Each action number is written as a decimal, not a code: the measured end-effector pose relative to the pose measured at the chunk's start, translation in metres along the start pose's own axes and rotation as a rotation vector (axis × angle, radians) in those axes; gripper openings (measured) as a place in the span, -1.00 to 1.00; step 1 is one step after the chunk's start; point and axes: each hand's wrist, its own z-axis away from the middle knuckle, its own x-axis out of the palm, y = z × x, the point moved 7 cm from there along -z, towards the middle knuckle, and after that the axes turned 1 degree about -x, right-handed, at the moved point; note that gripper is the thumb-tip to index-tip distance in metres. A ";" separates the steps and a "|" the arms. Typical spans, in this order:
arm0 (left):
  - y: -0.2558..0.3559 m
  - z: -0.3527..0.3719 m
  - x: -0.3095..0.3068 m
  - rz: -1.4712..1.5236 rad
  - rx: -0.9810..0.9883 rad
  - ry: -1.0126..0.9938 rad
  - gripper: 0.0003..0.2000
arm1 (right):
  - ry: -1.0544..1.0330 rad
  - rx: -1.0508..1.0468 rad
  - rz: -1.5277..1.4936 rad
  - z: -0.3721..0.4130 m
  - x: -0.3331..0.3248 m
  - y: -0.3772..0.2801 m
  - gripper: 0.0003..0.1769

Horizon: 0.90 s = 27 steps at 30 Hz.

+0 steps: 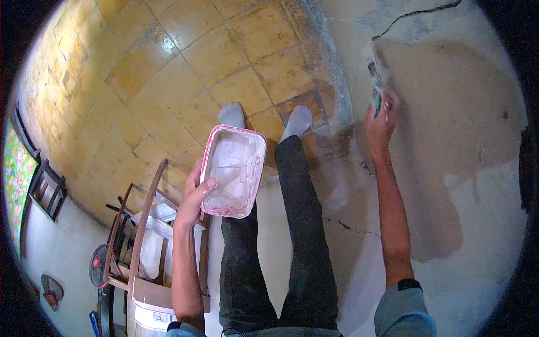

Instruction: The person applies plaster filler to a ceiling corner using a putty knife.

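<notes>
1. The left hand is clamped on one rim of the tub of white paste, mid-frame above the floor. Gripped by one edge only, it could tip and spill onto the tiles.
2. The right hand is closed round the scraper, which is against the wall at upper right. Uneven pressure might gouge the darker patch.
3. The wooden frame at lower left stands near the legs and looks like a trip hazard.

Single head-worn fisheye view, looking steeply down from above: tiled floor left, wall close right.
</notes>
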 end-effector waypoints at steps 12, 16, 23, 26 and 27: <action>0.002 0.003 0.004 -0.015 -0.007 -0.012 -0.14 | -0.133 0.233 0.137 0.013 0.008 0.008 -0.34; -0.001 0.002 0.002 -0.023 0.012 -0.016 -0.15 | -0.109 0.247 0.070 0.018 0.000 -0.005 -0.35; 0.011 0.006 0.011 -0.036 0.032 -0.019 -0.13 | -0.036 0.166 0.058 -0.028 0.028 -0.002 -0.44; 0.015 0.008 0.013 -0.028 0.025 -0.016 -0.12 | -0.053 0.217 0.049 -0.006 0.021 0.004 -0.44; 0.014 0.008 0.014 -0.018 0.017 -0.016 -0.12 | -0.055 0.217 0.038 0.005 0.014 0.003 -0.45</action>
